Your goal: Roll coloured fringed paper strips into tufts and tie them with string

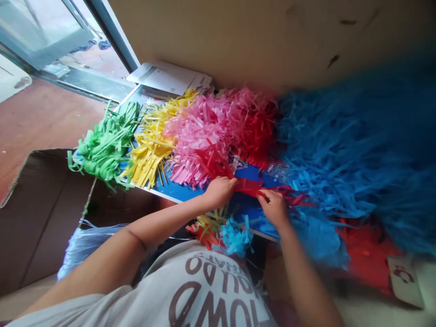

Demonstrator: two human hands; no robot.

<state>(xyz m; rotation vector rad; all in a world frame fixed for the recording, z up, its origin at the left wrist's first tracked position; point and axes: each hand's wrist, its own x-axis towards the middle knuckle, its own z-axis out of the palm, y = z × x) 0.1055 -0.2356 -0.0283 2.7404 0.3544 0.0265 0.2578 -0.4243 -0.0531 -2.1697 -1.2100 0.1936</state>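
Left grip (220, 190) and right grip (273, 208) pinch red fringe (249, 186) near blurred blue strips (340, 154), probably paper.

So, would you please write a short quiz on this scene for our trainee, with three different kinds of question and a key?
1. What colour is the fringed piece between the left hand and the right hand?
a) white
b) red
c) purple

2. True or false: the yellow pile lies between the green pile and the pink pile.

3. Which of the fringed piles on the blue table lies nearest the cardboard box?

Key
1. b
2. True
3. The green pile
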